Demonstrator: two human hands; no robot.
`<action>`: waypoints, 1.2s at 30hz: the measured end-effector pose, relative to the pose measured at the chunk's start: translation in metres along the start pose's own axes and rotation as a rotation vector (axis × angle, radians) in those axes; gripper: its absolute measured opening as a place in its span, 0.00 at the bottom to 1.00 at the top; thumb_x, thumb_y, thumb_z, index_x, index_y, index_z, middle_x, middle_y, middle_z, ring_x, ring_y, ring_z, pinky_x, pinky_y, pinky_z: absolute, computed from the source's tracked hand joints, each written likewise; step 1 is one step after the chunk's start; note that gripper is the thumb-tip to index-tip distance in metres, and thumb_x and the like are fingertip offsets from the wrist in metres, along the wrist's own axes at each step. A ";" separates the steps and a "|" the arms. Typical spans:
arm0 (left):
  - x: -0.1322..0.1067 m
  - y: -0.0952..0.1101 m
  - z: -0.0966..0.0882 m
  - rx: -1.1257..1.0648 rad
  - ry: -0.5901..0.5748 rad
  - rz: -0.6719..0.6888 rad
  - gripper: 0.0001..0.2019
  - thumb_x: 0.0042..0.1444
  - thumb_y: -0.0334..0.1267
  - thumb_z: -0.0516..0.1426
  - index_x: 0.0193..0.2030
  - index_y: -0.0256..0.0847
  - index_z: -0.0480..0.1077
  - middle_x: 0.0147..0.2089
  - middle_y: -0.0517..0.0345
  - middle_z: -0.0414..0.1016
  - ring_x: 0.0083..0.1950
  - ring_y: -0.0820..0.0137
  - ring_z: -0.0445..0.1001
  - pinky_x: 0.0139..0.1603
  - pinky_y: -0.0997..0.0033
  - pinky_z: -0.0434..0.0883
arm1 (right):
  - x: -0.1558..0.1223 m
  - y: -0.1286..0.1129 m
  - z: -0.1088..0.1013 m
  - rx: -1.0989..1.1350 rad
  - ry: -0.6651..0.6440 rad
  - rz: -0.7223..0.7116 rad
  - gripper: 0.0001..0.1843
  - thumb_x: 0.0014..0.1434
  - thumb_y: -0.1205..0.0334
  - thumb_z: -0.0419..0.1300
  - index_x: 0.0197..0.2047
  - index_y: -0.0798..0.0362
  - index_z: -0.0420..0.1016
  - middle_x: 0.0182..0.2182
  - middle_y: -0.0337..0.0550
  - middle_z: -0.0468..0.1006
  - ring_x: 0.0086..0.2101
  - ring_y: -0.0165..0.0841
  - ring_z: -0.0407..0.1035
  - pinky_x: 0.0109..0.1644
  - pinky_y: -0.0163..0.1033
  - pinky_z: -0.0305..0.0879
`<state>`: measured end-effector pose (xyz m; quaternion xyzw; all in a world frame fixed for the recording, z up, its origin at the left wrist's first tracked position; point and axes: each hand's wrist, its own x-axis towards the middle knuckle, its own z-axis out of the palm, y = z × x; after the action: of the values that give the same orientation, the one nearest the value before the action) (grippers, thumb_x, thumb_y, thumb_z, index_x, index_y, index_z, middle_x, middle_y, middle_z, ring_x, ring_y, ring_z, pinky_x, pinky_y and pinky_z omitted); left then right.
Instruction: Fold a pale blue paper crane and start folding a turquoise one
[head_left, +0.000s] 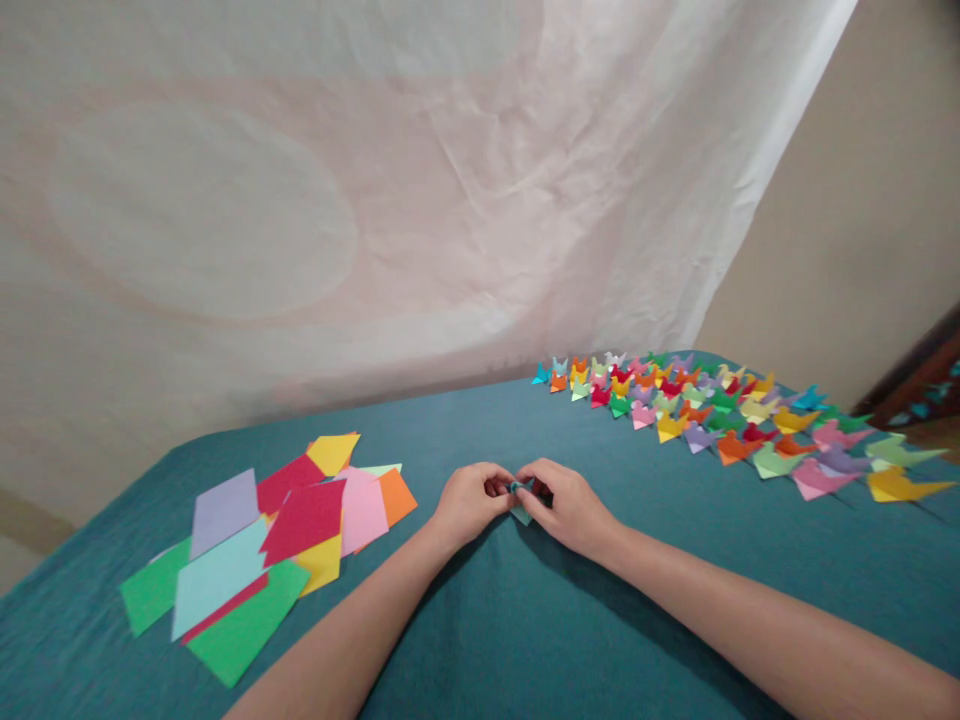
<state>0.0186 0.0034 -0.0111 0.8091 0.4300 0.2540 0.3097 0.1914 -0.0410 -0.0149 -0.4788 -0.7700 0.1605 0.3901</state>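
Observation:
Between my two hands is a small folded piece of light blue-green paper (521, 515), mostly covered by the fingers. My left hand (478, 502) pinches its upper left part with thumb and forefinger. From the other side my right hand (564, 503) grips it the same way, with the fingertips of both hands nearly touching. The lower tip of the paper shows below the fingers, just above the dark teal cloth (480, 630). How its upper folds lie is hidden.
Loose coloured paper sheets (307, 520) lie overlapping on the left of the table. Rows of folded paper birds (697, 410) in many colours stand at the right. A pale hanging sheet (420, 200) closes off the back, with a brown wall (847, 220) beside it.

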 end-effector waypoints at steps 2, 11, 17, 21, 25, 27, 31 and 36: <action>0.001 0.000 0.000 0.002 0.001 -0.007 0.09 0.47 0.35 0.58 0.36 0.37 0.75 0.27 0.60 0.73 0.29 0.73 0.69 0.29 0.77 0.64 | -0.001 -0.003 -0.002 -0.011 -0.007 -0.019 0.08 0.55 0.66 0.57 0.40 0.52 0.72 0.32 0.42 0.73 0.32 0.32 0.67 0.36 0.35 0.62; 0.001 -0.002 0.002 0.015 0.017 -0.012 0.11 0.44 0.31 0.56 0.36 0.37 0.75 0.28 0.60 0.74 0.29 0.72 0.70 0.31 0.76 0.65 | 0.002 -0.007 0.001 -0.072 0.004 0.016 0.06 0.57 0.60 0.58 0.37 0.51 0.74 0.31 0.42 0.72 0.32 0.32 0.67 0.36 0.34 0.61; -0.001 0.000 0.003 0.008 0.022 -0.006 0.10 0.46 0.33 0.56 0.37 0.37 0.75 0.28 0.60 0.73 0.29 0.73 0.69 0.30 0.77 0.65 | 0.001 -0.006 0.000 -0.088 0.016 0.019 0.06 0.57 0.65 0.56 0.36 0.51 0.74 0.31 0.41 0.72 0.31 0.31 0.67 0.35 0.34 0.61; -0.002 0.001 -0.002 -0.006 0.001 0.022 0.11 0.49 0.34 0.57 0.38 0.38 0.76 0.29 0.59 0.73 0.30 0.73 0.69 0.32 0.77 0.65 | 0.001 -0.006 0.000 -0.086 0.029 0.023 0.06 0.57 0.66 0.56 0.37 0.52 0.73 0.31 0.41 0.72 0.31 0.31 0.67 0.35 0.34 0.62; -0.001 0.000 -0.009 -0.019 -0.069 0.084 0.11 0.53 0.38 0.56 0.41 0.40 0.77 0.30 0.59 0.73 0.32 0.72 0.69 0.34 0.77 0.64 | 0.001 -0.006 0.001 -0.081 0.034 0.025 0.05 0.57 0.67 0.55 0.36 0.53 0.72 0.31 0.42 0.72 0.31 0.31 0.67 0.35 0.33 0.62; 0.000 -0.001 -0.012 -0.017 -0.098 0.089 0.12 0.54 0.39 0.56 0.43 0.41 0.77 0.30 0.59 0.74 0.33 0.72 0.70 0.34 0.77 0.64 | 0.000 -0.006 0.001 -0.079 0.036 0.020 0.05 0.56 0.67 0.55 0.36 0.53 0.72 0.31 0.42 0.71 0.31 0.31 0.66 0.35 0.33 0.62; 0.002 -0.004 -0.013 -0.013 -0.131 0.084 0.12 0.55 0.38 0.55 0.43 0.42 0.77 0.31 0.58 0.75 0.34 0.71 0.71 0.35 0.77 0.64 | -0.001 -0.004 0.001 -0.077 0.033 0.014 0.05 0.57 0.67 0.55 0.36 0.53 0.72 0.31 0.42 0.71 0.31 0.31 0.66 0.35 0.34 0.62; 0.003 -0.008 -0.010 -0.034 -0.096 0.092 0.10 0.55 0.38 0.56 0.41 0.42 0.78 0.30 0.59 0.75 0.33 0.72 0.71 0.35 0.77 0.64 | -0.002 -0.003 0.002 -0.078 0.033 -0.002 0.06 0.57 0.67 0.54 0.38 0.53 0.72 0.32 0.43 0.71 0.32 0.31 0.67 0.37 0.34 0.63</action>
<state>0.0088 0.0125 -0.0100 0.8339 0.3727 0.2361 0.3315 0.1888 -0.0441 -0.0149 -0.4954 -0.7698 0.1218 0.3837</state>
